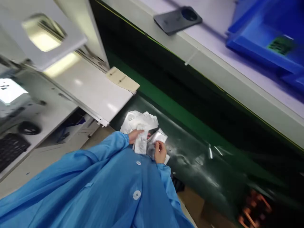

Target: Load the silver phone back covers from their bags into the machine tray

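Both my hands are close to my chest in blue coat sleeves, over the near edge of a dark green belt (201, 164). My left hand (133, 136) is closed around a fanned bundle of white and silvery flat packets (140, 122). Fingers of my right hand (160, 152) pinch one silvery packet (158, 136) at the bundle's right side. The packets hide most of my fingertips.
A white machine table (95, 91) with a beige card (122, 79) on its corner lies to the left. A dark phone (177, 19) rests on the pale far ledge beside a blue bin (268, 34). A keyboard (9, 148) sits far left. Orange parts (254, 209) are low right.
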Available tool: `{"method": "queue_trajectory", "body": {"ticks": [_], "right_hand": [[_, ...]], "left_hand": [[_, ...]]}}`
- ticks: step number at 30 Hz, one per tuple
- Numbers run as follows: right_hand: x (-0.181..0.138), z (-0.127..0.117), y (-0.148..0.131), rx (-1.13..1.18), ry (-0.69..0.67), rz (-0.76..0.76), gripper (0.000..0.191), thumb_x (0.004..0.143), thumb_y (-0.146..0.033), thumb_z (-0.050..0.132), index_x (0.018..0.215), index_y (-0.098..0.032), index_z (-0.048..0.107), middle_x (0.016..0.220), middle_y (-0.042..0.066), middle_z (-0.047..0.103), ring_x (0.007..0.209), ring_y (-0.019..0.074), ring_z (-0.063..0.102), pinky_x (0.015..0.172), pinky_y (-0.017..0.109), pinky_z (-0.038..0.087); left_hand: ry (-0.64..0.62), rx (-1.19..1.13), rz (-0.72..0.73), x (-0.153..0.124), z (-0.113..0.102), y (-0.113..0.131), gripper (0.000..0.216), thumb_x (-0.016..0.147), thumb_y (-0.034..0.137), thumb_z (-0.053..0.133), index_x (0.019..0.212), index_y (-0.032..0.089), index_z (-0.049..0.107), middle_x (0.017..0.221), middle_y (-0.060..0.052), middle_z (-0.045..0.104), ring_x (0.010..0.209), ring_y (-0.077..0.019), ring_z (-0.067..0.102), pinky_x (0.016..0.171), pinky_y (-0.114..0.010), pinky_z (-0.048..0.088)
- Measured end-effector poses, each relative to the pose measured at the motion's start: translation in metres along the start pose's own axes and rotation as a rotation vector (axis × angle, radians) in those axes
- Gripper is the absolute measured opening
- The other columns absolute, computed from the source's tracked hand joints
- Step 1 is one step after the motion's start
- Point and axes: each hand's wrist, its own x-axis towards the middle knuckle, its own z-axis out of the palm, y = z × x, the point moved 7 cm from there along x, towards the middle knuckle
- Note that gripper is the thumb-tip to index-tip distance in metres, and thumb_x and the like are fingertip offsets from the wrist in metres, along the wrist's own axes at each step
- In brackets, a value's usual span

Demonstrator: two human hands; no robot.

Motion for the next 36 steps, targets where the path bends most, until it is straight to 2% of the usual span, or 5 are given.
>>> {"method": "queue_trajectory", "body": {"ticks": [4,10,19,27,36], "right_hand": [[-0.035,-0.071,0.063,-0.160,0.486,0.225,0.056,0.078,-0.062,0.045,0.103,-0.013,0.055,0.091,0.009,0.062,0.087,0.0209,0.058,0.082,0.033,0.047],[-0.056,-0.063,0.112,-0.081,0.333,0.428,0.074,0.065,-0.067,0.060,0.113,-0.012,0.050,0.091,0.008,0.063,0.079,0.0216,0.061,0.070,0.031,0.051],[0.020,-0.057,-0.001,-0.366,0.265,-0.031,0.076,0.068,-0.055,0.068,0.127,-0.009,0.056,0.114,0.021,0.055,0.102,0.0335,0.054,0.095,0.054,0.039],[0.027,0.082,-0.163,0.094,-0.616,-0.213,0.030,0.079,-0.043,0.069,0.095,-0.018,0.063,0.079,0.003,0.066,0.072,0.0170,0.061,0.067,0.028,0.050],[0.100,0.245,-0.269,0.012,-0.488,-0.345,0.043,0.080,-0.050,0.061,0.102,-0.013,0.062,0.076,0.004,0.065,0.062,0.0163,0.058,0.061,0.030,0.048]], "left_hand": [[-0.068,-0.114,-0.116,-0.001,-0.016,0.006,0.047,0.088,0.036,0.051,0.122,0.004,0.058,0.091,-0.017,0.072,0.082,-0.0263,0.071,0.080,-0.038,0.054],[-0.205,-0.184,0.036,-0.024,0.002,0.038,0.054,0.087,0.041,0.050,0.133,0.012,0.052,0.095,-0.012,0.072,0.078,-0.0259,0.070,0.073,-0.040,0.056],[-0.144,0.114,-0.056,-0.055,0.004,0.005,0.056,0.077,0.044,0.070,0.124,0.015,0.059,0.097,-0.011,0.072,0.077,-0.0234,0.069,0.074,-0.039,0.053],[-0.259,0.180,0.009,-0.097,-0.005,0.031,0.047,0.072,0.050,0.076,0.098,0.011,0.071,0.082,-0.010,0.072,0.075,-0.0229,0.069,0.077,-0.037,0.053],[0.004,-0.234,0.266,-0.189,-0.129,0.065,0.047,0.070,0.038,0.079,0.107,0.014,0.065,0.093,-0.010,0.070,0.072,-0.0217,0.068,0.073,-0.040,0.055]]}}
